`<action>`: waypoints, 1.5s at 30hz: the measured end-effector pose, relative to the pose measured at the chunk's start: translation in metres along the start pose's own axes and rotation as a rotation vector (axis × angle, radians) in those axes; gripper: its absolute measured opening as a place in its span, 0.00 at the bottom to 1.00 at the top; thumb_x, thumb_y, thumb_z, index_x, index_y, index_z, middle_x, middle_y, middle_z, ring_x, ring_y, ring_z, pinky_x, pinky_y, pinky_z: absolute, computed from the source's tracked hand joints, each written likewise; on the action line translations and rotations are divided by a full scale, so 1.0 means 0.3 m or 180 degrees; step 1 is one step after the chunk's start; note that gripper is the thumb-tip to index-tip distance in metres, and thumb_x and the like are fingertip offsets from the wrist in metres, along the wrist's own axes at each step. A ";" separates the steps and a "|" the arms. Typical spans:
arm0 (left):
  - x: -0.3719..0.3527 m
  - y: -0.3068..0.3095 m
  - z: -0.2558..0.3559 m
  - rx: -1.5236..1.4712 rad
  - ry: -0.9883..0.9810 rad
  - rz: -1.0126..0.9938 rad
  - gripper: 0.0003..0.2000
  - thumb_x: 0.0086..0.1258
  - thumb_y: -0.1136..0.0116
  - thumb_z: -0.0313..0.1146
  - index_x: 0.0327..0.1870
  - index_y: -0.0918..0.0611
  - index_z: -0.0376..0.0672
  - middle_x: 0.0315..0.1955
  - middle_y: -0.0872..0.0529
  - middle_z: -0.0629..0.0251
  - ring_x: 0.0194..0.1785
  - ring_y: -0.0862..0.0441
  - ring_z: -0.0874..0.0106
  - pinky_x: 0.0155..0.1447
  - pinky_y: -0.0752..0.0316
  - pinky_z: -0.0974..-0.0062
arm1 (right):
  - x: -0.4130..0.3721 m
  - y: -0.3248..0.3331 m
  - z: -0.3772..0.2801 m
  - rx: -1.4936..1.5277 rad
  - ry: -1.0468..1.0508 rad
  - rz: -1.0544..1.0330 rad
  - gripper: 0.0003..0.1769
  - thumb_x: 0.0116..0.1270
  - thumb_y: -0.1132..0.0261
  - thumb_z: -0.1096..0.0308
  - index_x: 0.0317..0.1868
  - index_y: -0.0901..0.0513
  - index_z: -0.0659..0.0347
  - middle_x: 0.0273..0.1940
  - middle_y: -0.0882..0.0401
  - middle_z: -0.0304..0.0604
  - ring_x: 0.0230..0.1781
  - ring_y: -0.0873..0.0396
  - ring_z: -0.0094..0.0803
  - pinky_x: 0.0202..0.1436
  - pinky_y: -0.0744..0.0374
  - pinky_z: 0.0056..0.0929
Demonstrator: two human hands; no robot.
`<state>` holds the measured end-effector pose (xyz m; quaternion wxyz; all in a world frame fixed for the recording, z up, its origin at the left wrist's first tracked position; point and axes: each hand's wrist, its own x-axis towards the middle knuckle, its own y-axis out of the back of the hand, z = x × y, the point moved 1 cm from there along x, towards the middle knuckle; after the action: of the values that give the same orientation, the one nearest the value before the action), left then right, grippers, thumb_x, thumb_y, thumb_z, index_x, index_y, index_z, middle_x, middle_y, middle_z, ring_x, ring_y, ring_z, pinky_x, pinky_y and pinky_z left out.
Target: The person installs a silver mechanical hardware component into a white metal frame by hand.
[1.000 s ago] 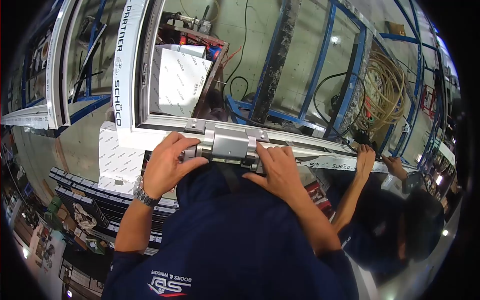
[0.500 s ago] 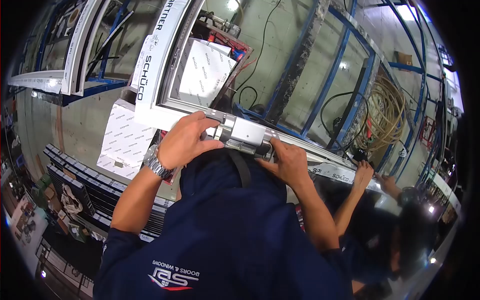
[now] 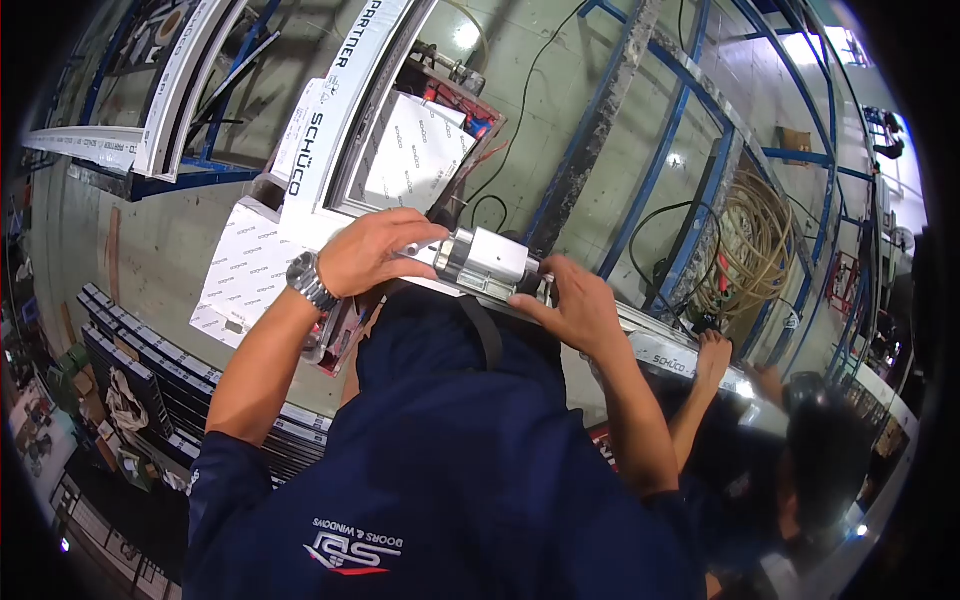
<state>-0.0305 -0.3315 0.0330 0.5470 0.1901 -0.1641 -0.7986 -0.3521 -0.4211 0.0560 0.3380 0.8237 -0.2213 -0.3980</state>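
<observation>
A silver metal door hinge (image 3: 495,258) with a thick barrel lies across the lower rail of a white profile frame (image 3: 318,130) wrapped in printed film. My left hand (image 3: 372,252), a watch on its wrist, pinches the hinge's left end between thumb and fingers. At the other end, my right hand (image 3: 578,305) grips the hinge, with its thumb along the lower edge and its fingers behind. The palms and fingers hide both ends of the hinge in part.
Beyond the rail stand blue metal racks (image 3: 690,100) and a coiled hose (image 3: 755,245). A printed carton (image 3: 245,265) sits at left, another box (image 3: 415,145) inside the frame's corner. At right, a co-worker's hand (image 3: 712,360) rests on the film-covered rail.
The hinge has turned slightly in my hands, its barrel now slanting down to the right. My right thumb has come up onto its lower edge. The whole view has shifted a little.
</observation>
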 end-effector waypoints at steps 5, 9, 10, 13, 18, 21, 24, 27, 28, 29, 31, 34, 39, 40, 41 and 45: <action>0.081 0.027 -0.056 -0.0196 0.0257 -0.0195 0.24 0.71 0.26 0.49 0.58 0.10 0.37 0.44 0.08 0.51 0.52 0.10 0.52 0.58 0.17 0.64 | 0.027 -0.051 -0.066 -0.0079 0.1113 0.0773 0.48 0.58 0.24 0.28 0.67 0.20 0.56 0.59 0.16 0.50 0.57 0.15 0.52 0.58 0.18 0.45; 0.127 0.035 -0.092 -0.0272 0.0458 -0.0391 0.27 0.74 0.30 0.56 0.58 0.08 0.38 0.49 0.06 0.47 0.53 0.09 0.53 0.60 0.17 0.62 | 0.086 -0.016 -0.095 -0.0162 0.0649 -0.0079 0.57 0.51 0.19 0.29 0.74 0.24 0.56 0.62 0.17 0.49 0.59 0.15 0.55 0.63 0.18 0.47; 0.126 0.034 -0.093 -0.0248 0.0431 -0.0378 0.27 0.74 0.30 0.56 0.57 0.08 0.38 0.48 0.06 0.47 0.53 0.09 0.53 0.60 0.17 0.62 | 0.097 -0.018 -0.100 -0.0182 0.0701 -0.0070 0.56 0.52 0.18 0.31 0.74 0.24 0.55 0.62 0.17 0.50 0.59 0.15 0.56 0.63 0.18 0.47; 0.112 0.033 -0.076 -0.0179 0.0338 -0.0292 0.27 0.74 0.30 0.55 0.57 0.08 0.38 0.47 0.06 0.48 0.52 0.09 0.52 0.59 0.17 0.62 | 0.127 -0.033 -0.116 -0.0182 0.0730 -0.0134 0.55 0.54 0.17 0.38 0.77 0.27 0.55 0.60 0.17 0.55 0.58 0.15 0.57 0.63 0.18 0.48; 0.088 0.009 -0.073 -0.0338 0.0301 -0.0020 0.25 0.72 0.27 0.52 0.56 0.08 0.38 0.47 0.06 0.51 0.52 0.09 0.54 0.58 0.17 0.62 | 0.162 -0.035 -0.131 -0.0132 0.0399 -0.0452 0.53 0.53 0.18 0.51 0.78 0.29 0.59 0.57 0.19 0.63 0.60 0.17 0.59 0.64 0.18 0.49; 0.062 -0.007 -0.071 -0.0476 0.0193 0.0208 0.27 0.70 0.26 0.55 0.56 0.08 0.38 0.46 0.06 0.51 0.52 0.09 0.54 0.58 0.17 0.62 | 0.183 -0.053 -0.125 -0.0321 0.0508 -0.0442 0.55 0.50 0.19 0.51 0.77 0.29 0.65 0.57 0.19 0.63 0.60 0.17 0.60 0.66 0.19 0.48; 0.058 -0.024 -0.072 -0.0449 0.0124 0.0393 0.27 0.70 0.26 0.54 0.55 0.08 0.37 0.46 0.06 0.52 0.51 0.09 0.53 0.57 0.16 0.61 | 0.214 -0.055 -0.103 -0.0144 0.0631 -0.0597 0.53 0.50 0.20 0.51 0.73 0.28 0.70 0.56 0.18 0.63 0.59 0.16 0.61 0.67 0.19 0.48; 0.070 -0.033 -0.082 -0.0538 0.0310 0.0335 0.23 0.72 0.26 0.51 0.53 0.07 0.39 0.46 0.05 0.54 0.51 0.08 0.56 0.57 0.16 0.64 | 0.240 -0.045 -0.084 0.0111 0.0660 -0.0866 0.49 0.50 0.22 0.53 0.71 0.26 0.70 0.55 0.17 0.64 0.59 0.17 0.60 0.68 0.19 0.47; 0.078 -0.025 -0.088 -0.0531 0.0411 0.0282 0.21 0.72 0.25 0.49 0.53 0.07 0.39 0.46 0.05 0.55 0.51 0.08 0.58 0.57 0.16 0.65 | 0.246 -0.039 -0.086 0.0026 0.0670 -0.0930 0.49 0.50 0.22 0.53 0.71 0.26 0.70 0.55 0.16 0.64 0.59 0.17 0.60 0.67 0.19 0.47; 0.086 -0.018 -0.099 -0.0522 0.0390 0.0286 0.21 0.72 0.25 0.50 0.52 0.07 0.39 0.46 0.05 0.56 0.51 0.07 0.57 0.57 0.16 0.65 | 0.256 -0.033 -0.091 -0.0056 0.0683 -0.0988 0.49 0.50 0.22 0.53 0.70 0.25 0.70 0.54 0.16 0.64 0.59 0.16 0.59 0.67 0.19 0.46; 0.091 -0.028 -0.112 -0.0538 0.0358 0.0256 0.21 0.73 0.26 0.50 0.51 0.07 0.39 0.46 0.05 0.56 0.51 0.07 0.57 0.56 0.16 0.66 | 0.252 -0.031 -0.098 -0.0140 0.0657 -0.1070 0.48 0.50 0.22 0.54 0.70 0.25 0.69 0.53 0.15 0.64 0.59 0.16 0.58 0.66 0.19 0.46; 0.088 -0.031 -0.114 -0.0552 0.0142 0.0327 0.19 0.76 0.29 0.50 0.50 0.07 0.40 0.42 0.04 0.57 0.45 0.07 0.58 0.51 0.15 0.66 | 0.250 -0.011 -0.116 -0.0163 0.0591 -0.1112 0.47 0.50 0.23 0.54 0.69 0.23 0.70 0.51 0.14 0.64 0.56 0.14 0.58 0.63 0.18 0.45; 0.116 -0.030 -0.115 -0.0633 0.0603 0.0217 0.19 0.82 0.37 0.49 0.45 0.07 0.40 0.28 0.08 0.60 0.33 0.10 0.63 0.43 0.17 0.67 | 0.237 0.068 -0.135 0.0188 0.0514 -0.1225 0.42 0.52 0.25 0.52 0.64 0.20 0.70 0.46 0.12 0.65 0.52 0.13 0.60 0.59 0.17 0.49; 0.125 -0.036 -0.114 -0.0694 0.0569 0.0218 0.19 0.83 0.38 0.49 0.44 0.08 0.40 0.25 0.10 0.61 0.31 0.10 0.64 0.42 0.17 0.67 | 0.229 0.083 -0.136 0.0252 0.0391 -0.1282 0.42 0.52 0.25 0.52 0.64 0.19 0.69 0.45 0.12 0.65 0.51 0.13 0.59 0.58 0.17 0.48; 0.128 -0.038 -0.118 -0.0708 0.0521 0.0213 0.22 0.85 0.40 0.51 0.41 0.10 0.37 0.24 0.14 0.59 0.29 0.15 0.66 0.41 0.20 0.65 | 0.235 0.094 -0.145 0.0313 0.0285 -0.1346 0.41 0.52 0.26 0.51 0.64 0.18 0.68 0.44 0.12 0.65 0.49 0.13 0.59 0.58 0.17 0.48; 0.150 -0.059 -0.144 -0.0693 0.0571 0.0365 0.25 0.87 0.45 0.53 0.40 0.15 0.35 0.26 0.19 0.54 0.30 0.27 0.64 0.42 0.24 0.62 | 0.284 0.049 -0.068 0.0513 0.0303 -0.1463 0.48 0.54 0.24 0.43 0.74 0.19 0.59 0.45 0.11 0.62 0.47 0.12 0.53 0.57 0.17 0.46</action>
<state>-0.0388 -0.3696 -0.0187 0.6215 0.1906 -0.0374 -0.7589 -0.2872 -0.4771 0.0330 0.1819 0.8944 -0.0429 -0.4063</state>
